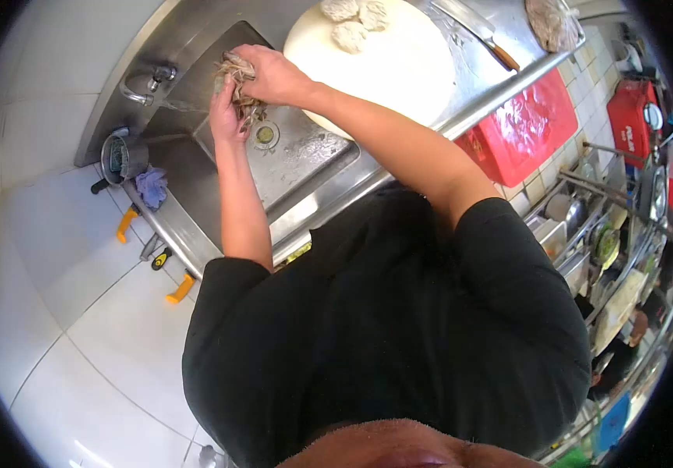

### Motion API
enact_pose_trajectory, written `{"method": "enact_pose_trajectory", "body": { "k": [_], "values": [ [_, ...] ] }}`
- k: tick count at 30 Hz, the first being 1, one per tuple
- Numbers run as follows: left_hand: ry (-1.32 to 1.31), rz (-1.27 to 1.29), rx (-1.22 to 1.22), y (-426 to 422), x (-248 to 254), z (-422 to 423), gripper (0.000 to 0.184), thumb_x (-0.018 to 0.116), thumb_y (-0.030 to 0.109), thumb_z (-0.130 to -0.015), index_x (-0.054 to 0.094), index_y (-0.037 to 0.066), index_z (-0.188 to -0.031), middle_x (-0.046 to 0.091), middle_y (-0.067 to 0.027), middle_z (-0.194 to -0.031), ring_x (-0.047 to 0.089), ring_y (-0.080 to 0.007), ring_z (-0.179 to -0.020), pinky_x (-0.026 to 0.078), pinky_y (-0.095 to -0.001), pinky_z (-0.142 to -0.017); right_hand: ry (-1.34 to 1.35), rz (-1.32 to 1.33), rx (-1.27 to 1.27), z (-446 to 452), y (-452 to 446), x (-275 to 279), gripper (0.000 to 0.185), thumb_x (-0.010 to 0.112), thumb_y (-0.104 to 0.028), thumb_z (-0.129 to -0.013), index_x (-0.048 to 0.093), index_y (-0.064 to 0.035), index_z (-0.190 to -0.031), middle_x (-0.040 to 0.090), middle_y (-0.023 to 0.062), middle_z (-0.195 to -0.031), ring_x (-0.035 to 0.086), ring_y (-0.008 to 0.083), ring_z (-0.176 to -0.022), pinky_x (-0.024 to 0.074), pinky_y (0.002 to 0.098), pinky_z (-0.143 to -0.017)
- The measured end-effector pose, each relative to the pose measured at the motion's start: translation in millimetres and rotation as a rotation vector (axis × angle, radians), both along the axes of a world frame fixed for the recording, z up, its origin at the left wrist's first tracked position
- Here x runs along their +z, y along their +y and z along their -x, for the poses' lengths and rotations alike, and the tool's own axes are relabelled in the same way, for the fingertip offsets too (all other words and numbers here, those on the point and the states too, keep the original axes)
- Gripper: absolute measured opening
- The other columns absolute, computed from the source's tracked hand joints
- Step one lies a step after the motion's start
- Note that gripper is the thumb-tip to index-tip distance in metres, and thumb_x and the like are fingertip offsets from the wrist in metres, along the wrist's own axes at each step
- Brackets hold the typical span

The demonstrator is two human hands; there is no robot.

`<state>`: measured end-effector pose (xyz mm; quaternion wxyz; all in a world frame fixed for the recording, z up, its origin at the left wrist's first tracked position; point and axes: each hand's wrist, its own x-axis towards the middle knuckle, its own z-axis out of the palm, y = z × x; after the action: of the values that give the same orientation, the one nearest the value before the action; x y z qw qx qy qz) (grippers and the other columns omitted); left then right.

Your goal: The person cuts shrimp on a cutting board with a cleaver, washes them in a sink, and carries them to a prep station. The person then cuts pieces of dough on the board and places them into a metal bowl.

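Over the basin of the steel sink [305,156], both hands press around a wet, brown, stringy clump [235,69], which may be mushrooms. My left hand [227,115] cups it from the near left side, its fingers partly hidden by the clump. My right hand [272,76] is wrapped over it from the right. Some strands stick out between the hands and hang below them. To the right, a round white cutting board [383,86] carries several pale, squeezed balls [349,37] of a similar-looking material near its far edge.
A wooden-handled knife [477,27] lies right of the board, with a clear bag [551,27] of brownish contents beyond. The tap [145,90] is at the left. A metal pot [122,156] and purple cloth [152,188] sit by the sink's edge. A red container [524,129] stands below the counter.
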<state>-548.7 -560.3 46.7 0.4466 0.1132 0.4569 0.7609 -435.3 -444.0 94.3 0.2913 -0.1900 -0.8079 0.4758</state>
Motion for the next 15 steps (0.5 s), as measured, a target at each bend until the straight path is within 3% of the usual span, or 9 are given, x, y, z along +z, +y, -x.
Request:
{"method": "enact_pose_trajectory", "body": {
  "k": [6, 10, 15],
  "values": [
    [0.062, -0.002, -0.125, 4.8, 34.3, -60.8, 0.033, 0.064, 0.018, -0.102, 0.059, 0.002, -0.13, 0.069, -0.0106, -0.119, 0.069, -0.0202, -0.103, 0.058, -0.0343, -0.086, 0.004, 0.043, -0.055, -82.3, -8.7, 25.7, 0.054, 0.067, -0.011, -0.079, 0.057, 0.0017, -0.131, 0.064, 0.0267, -0.122, 0.06, 0.0423, -0.116, 0.0489, 0.0448, -0.102],
    [0.162, 0.082, -0.196, 17.9, 67.0, -124.2, 0.031, 0.064, 0.018, -0.102, 0.061, 0.002, -0.127, 0.069, -0.0095, -0.116, 0.069, -0.0194, -0.1, 0.058, -0.0342, -0.083, -0.006, 0.043, -0.176, -148.6, -8.9, 45.5, 0.053, 0.068, -0.012, -0.078, 0.059, 0.0017, -0.128, 0.065, 0.027, -0.118, 0.062, 0.0433, -0.112, 0.0501, 0.0455, -0.099],
    [0.092, 0.035, -0.431, 64.2, 72.3, -216.9, 0.033, 0.062, 0.018, -0.103, 0.059, 0.003, -0.132, 0.07, -0.007, -0.112, 0.069, -0.0178, -0.095, 0.058, -0.0335, -0.082, 0.016, 0.038, -0.406, -252.2, 6.9, 50.6, 0.054, 0.068, -0.014, -0.077, 0.059, 0.0024, -0.127, 0.067, 0.0267, -0.115, 0.065, 0.0423, -0.108, 0.0522, 0.0449, -0.095]
  ]
}}
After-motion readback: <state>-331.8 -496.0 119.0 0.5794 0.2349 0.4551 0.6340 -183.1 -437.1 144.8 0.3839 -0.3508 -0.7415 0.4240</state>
